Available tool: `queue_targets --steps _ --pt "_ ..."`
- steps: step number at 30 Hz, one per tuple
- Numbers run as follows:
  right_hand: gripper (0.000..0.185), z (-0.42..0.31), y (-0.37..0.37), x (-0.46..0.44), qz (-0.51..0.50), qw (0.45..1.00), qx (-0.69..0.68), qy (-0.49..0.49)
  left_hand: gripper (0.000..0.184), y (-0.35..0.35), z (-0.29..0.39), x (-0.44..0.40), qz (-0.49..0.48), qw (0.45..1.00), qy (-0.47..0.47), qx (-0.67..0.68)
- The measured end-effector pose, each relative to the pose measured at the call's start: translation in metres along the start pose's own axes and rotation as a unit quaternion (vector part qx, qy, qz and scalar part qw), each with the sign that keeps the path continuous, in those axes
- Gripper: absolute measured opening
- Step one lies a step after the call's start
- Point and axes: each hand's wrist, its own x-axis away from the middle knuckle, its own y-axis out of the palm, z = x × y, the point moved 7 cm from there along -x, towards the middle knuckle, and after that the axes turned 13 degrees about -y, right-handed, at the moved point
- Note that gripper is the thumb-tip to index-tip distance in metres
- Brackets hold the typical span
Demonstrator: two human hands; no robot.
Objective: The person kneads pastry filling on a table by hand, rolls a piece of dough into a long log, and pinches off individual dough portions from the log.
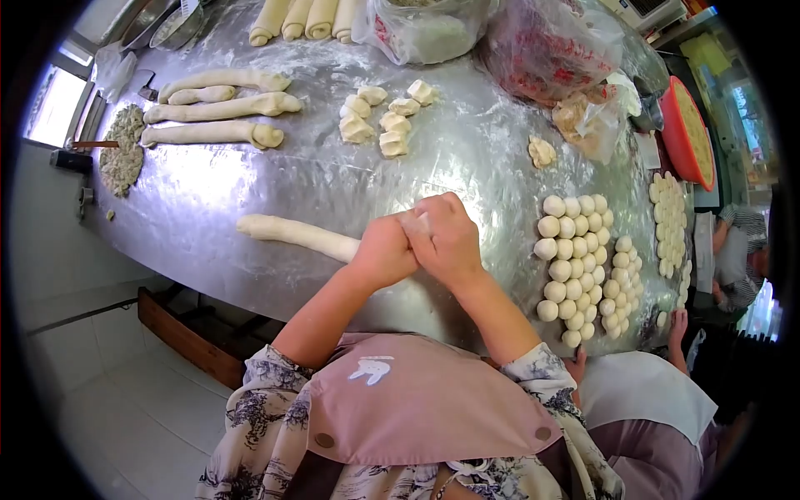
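A long dough rope [292, 232] lies on the metal table and runs into my left hand [386, 252], whose fingers are wrapped round its right end. Pressed against it, my right hand [446, 240] is closed too, with a bit of pale dough showing between the two hands. How much dough the right hand holds is hidden by its fingers. Beyond my hands, several torn dough pieces [395, 123] lie in a loose cluster. To the right, rows of round dough balls [573, 250] sit close together.
Thick dough ropes [217, 108] and a crumbly mound [123, 150] lie at the left. Rolled dough [321, 18] and plastic bags [542, 46] stand at the back. A red basin [686, 133] and flat dough rounds [668, 221] are at the right, near another person's hand [678, 329].
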Motion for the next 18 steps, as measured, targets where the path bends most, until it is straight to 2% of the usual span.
queue_targets --steps 3,6,7,9,10,13,15,16,17,18 --pt "0.016 0.007 0.002 0.0 0.033 0.999 0.006 0.009 0.015 -0.004 0.004 0.001 0.005 0.999 -0.025 -0.039" --pt "0.018 0.027 0.006 -0.006 0.064 0.997 0.034 -0.011 0.01 -0.012 0.011 0.005 0.013 0.999 -0.011 0.044" --pt "0.021 0.035 0.004 -0.013 0.079 0.995 0.053 -0.002 0.01 -0.009 0.018 0.008 -0.011 0.998 0.031 0.052" --pt "0.02 0.078 -0.004 -0.029 0.021 0.988 0.126 0.087 0.013 -0.004 0.032 0.02 -0.06 0.99 0.113 0.066" --pt "0.022 0.096 -0.006 -0.033 -0.008 0.978 0.161 0.131 0.014 -0.003 0.048 0.027 -0.069 0.992 0.1 0.033" --pt "0.039 0.103 -0.007 -0.053 0.086 0.994 -0.038 0.048 0.043 -0.005 0.028 0.011 -0.021 1.0 0.021 0.005" --pt "0.047 0.097 -0.01 -0.045 0.065 0.997 0.021 0.022 0.068 -0.008 0.019 0.005 0.002 1.0 -0.009 -0.005" --pt "0.051 0.091 -0.007 -0.041 0.049 0.998 0.044 0.004 0.076 -0.009 0.022 0.005 0.031 0.999 0.016 -0.008" --pt "0.048 0.079 -0.005 -0.032 0.001 0.999 -0.011 0.046 0.085 -0.01 0.024 0.005 0.063 0.997 0.04 -0.01" --pt "0.046 0.061 0.0 -0.021 -0.049 0.996 -0.061 0.049 0.095 -0.01 0.025 0.006 0.093 0.994 0.064 -0.012"
